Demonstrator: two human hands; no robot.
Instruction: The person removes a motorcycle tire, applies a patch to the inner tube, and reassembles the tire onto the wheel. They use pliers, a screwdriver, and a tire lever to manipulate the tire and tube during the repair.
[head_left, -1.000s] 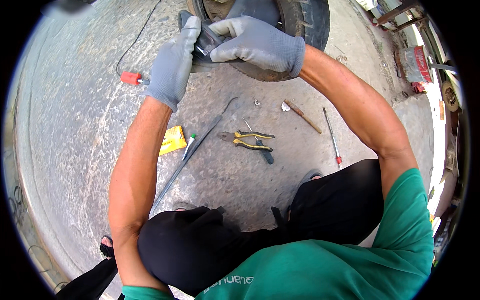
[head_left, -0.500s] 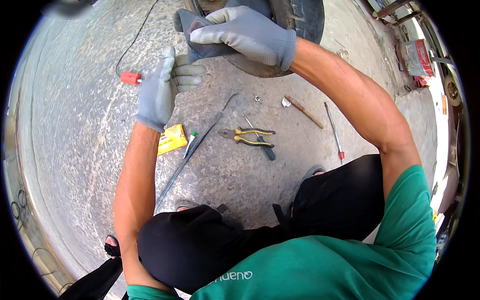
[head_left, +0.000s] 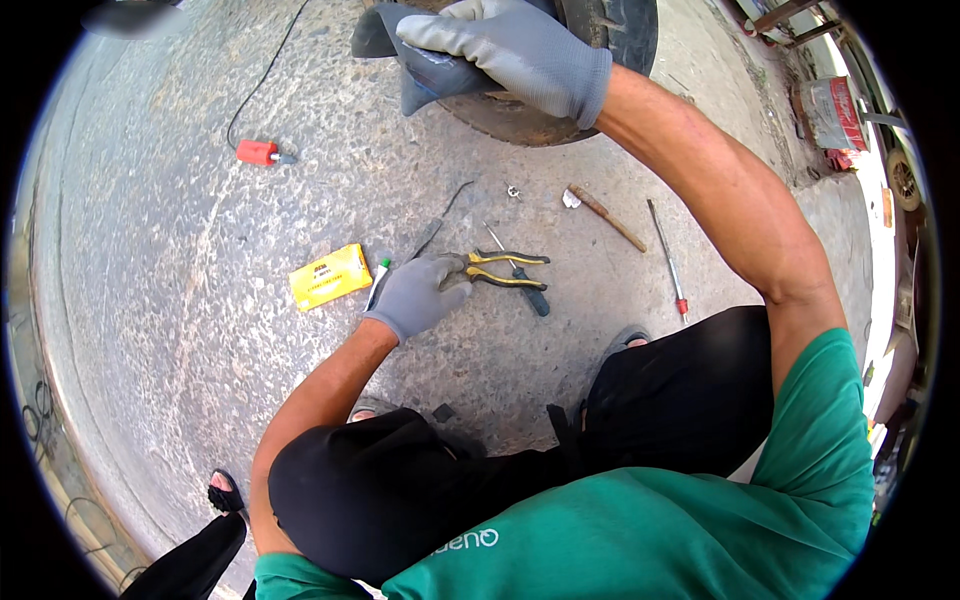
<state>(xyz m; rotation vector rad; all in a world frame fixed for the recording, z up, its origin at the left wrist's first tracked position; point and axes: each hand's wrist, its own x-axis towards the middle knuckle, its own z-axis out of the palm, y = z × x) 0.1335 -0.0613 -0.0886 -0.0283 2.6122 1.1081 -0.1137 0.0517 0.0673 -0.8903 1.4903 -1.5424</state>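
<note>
My right hand [head_left: 520,60], in a grey coated glove, pinches a flattened dark rubber inner tube [head_left: 425,80] at the top. Behind it is a wheel with a black tyre [head_left: 625,45]. My gloved left hand [head_left: 418,297] is low over the floor, thumb apart from the fingers. It covers much of a long dark rod with a thin tip [head_left: 445,215]. Its fingertips come to the jaws of yellow-and-black pliers [head_left: 508,270], partly hiding them. A screwdriver with a dark handle [head_left: 535,298] lies under the pliers. Beside the hand are a yellow packet [head_left: 331,277] and a small green-capped tube [head_left: 380,275].
On the concrete floor lie a wooden stick [head_left: 608,217], a metal rod with a red end [head_left: 668,260], a small metal piece [head_left: 513,191] and a red corded plug-like item [head_left: 257,152]. A red-and-grey bucket [head_left: 832,115] stands at right. Another person's sandalled foot [head_left: 224,490] is at lower left.
My left hand has come down and right, from beside the inner tube to the rod and pliers on the floor. The right hand still holds the inner tube, shifted slightly up and right.
</note>
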